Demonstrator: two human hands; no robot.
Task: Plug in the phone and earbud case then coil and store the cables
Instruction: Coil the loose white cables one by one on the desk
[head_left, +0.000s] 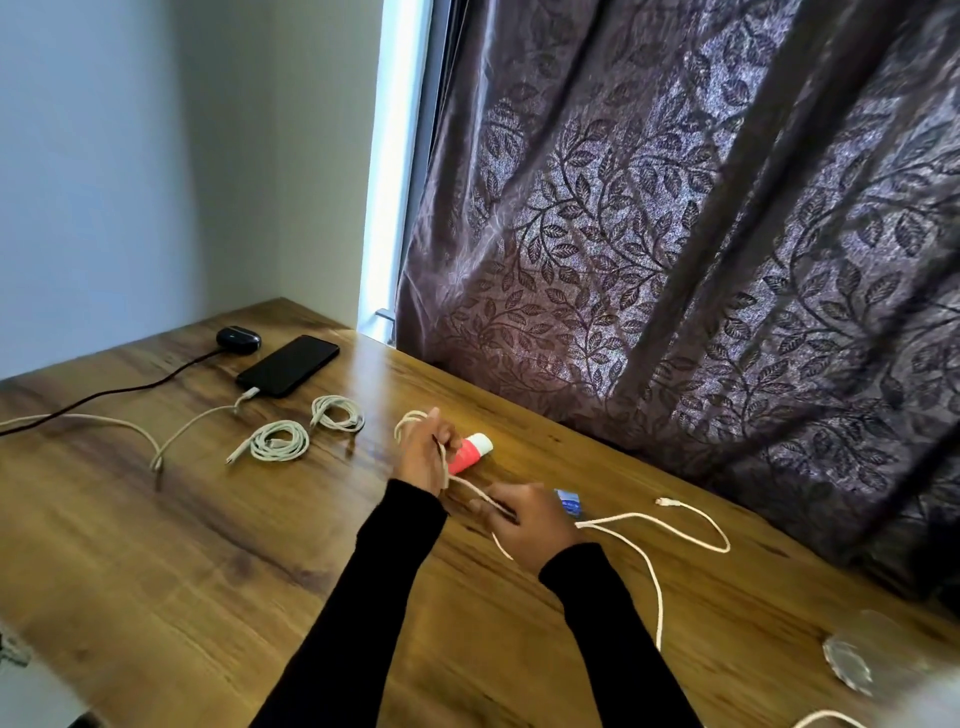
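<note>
Now the left hand (423, 454) holds a few loops of the white cable (670, 525), fingers curled round them. Just beside it, at about four o'clock, the right hand (530, 522) pinches the same cable, I think; it is blurry. The loose end runs off toward three o'clock on the table (208, 545), so the right hand is nearer to feed it.

Home room: leaf-patterned curtain (675, 260) beside wooden desk (208, 545).
</note>
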